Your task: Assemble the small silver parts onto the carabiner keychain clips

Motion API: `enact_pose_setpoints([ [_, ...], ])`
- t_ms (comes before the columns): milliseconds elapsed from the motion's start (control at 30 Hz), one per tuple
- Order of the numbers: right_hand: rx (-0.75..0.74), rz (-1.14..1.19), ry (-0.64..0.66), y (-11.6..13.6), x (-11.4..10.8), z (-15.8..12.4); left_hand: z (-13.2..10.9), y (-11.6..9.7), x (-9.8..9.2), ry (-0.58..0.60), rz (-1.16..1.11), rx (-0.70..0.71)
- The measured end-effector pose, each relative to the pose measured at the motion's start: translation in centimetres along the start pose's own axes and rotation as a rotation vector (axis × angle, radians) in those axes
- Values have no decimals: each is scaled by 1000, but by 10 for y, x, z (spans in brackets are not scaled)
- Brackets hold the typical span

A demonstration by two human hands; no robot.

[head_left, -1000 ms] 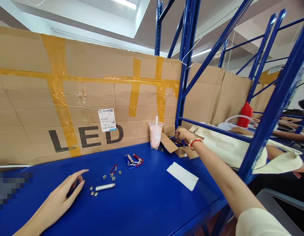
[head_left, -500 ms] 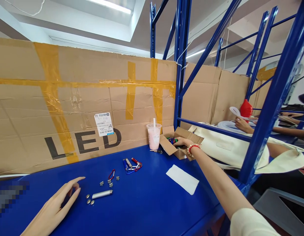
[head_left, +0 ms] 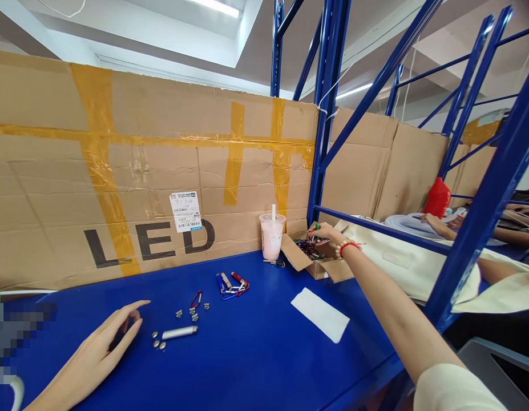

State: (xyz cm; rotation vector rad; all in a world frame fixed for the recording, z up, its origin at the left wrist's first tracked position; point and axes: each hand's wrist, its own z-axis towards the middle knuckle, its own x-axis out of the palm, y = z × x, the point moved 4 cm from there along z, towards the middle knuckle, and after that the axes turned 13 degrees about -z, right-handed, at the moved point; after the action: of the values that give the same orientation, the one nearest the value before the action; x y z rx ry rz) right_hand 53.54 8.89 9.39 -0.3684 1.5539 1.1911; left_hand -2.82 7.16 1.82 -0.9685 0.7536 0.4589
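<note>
My left hand (head_left: 99,348) rests at the left of the blue table with its fingers loosely bent and apart, holding nothing. Just right of it lie several button cells (head_left: 156,343) and a slim white tube with a metal end (head_left: 178,333). Beyond these are several small metal pieces (head_left: 194,317) and a red carabiner (head_left: 197,298). Three small keychain-like tubes (head_left: 226,281) in blue, silver and red lie farther back with carabiners. At the open cardboard box (head_left: 319,270), my right hand (head_left: 328,233) pinches a small green thing above dark, shiny small items (head_left: 309,249).
A pink drink cup with a straw (head_left: 271,237) stands left of the box, small dark keychain parts (head_left: 275,262) before it. White paper (head_left: 320,315) lies nearer me. A blue rack post (head_left: 473,217) and cream bag (head_left: 388,251) are right. Another person's hand (head_left: 439,226) works beyond.
My right hand has risen slightly from inside the box, with a green thing now showing at its fingertips. My left hand stays nearly still. The view has shifted slightly.
</note>
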Motion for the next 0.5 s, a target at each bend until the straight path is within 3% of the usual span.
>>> enact_pose_setpoints([
  [500, 5, 89, 78, -11, 6, -9, 0, 3, 0, 23, -12, -3],
])
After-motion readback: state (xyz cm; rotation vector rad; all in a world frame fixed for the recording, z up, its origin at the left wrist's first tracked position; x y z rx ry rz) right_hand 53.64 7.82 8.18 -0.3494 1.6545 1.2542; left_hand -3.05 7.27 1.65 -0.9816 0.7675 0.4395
